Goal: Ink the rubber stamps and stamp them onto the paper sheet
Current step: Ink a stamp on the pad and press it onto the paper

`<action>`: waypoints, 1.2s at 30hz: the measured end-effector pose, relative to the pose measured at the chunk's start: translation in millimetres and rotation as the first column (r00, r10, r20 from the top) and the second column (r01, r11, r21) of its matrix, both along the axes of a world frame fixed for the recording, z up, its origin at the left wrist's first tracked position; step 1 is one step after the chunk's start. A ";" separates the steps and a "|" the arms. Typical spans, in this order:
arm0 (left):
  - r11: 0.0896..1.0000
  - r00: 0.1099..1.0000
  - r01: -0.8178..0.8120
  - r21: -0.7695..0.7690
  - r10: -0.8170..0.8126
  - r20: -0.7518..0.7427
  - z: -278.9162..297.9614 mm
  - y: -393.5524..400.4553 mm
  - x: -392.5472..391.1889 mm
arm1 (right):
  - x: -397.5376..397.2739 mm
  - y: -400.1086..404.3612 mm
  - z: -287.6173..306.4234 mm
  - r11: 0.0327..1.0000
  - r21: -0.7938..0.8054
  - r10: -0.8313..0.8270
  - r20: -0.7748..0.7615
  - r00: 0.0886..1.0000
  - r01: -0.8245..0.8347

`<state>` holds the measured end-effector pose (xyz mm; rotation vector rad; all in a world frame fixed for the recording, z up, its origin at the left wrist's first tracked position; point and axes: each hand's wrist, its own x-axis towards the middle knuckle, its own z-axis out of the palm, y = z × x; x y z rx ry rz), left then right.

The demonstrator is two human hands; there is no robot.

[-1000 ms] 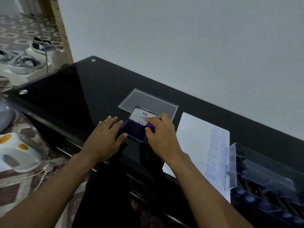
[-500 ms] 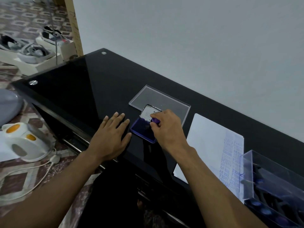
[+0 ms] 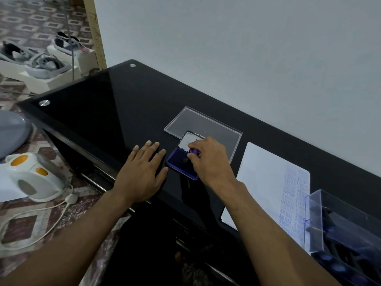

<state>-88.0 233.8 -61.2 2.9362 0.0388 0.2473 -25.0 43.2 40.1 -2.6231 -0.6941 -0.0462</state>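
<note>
Right hand (image 3: 210, 159) pinches a purple stamp (image 3: 194, 151) over the ink pad (image 3: 179, 165); left hand (image 3: 142, 172) lies flat, fingers spread, just left of the pad.

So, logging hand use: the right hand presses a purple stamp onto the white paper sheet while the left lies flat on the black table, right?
Not quite. In the head view the right hand presses the purple stamp into the purple ink pad, not the white paper sheet. The left hand does lie flat.

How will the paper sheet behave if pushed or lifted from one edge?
The paper sheet looks thin and flat, so probably floppy when lifted. On the glossy black table it likely slides easily. Nothing visibly pins it, so stamping may shift it.
</note>
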 end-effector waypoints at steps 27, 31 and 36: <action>1.000 1.000 -0.001 -0.016 0.001 -0.007 1.5 -0.6 -0.7 | 8.6 4.9 -5.9 1.000 0.003 -0.008 0.012 1.000 0.008; 1.000 1.000 -0.002 -0.004 0.002 -0.008 0.1 -0.4 -0.1 | 6.8 5.4 -4.2 1.000 0.012 -0.011 0.009 1.000 0.011; 1.000 1.000 -0.008 0.008 0.008 -0.008 -1.2 -0.6 -0.1 | 4.8 5.2 -4.0 0.999 0.032 -0.025 -0.004 1.000 0.026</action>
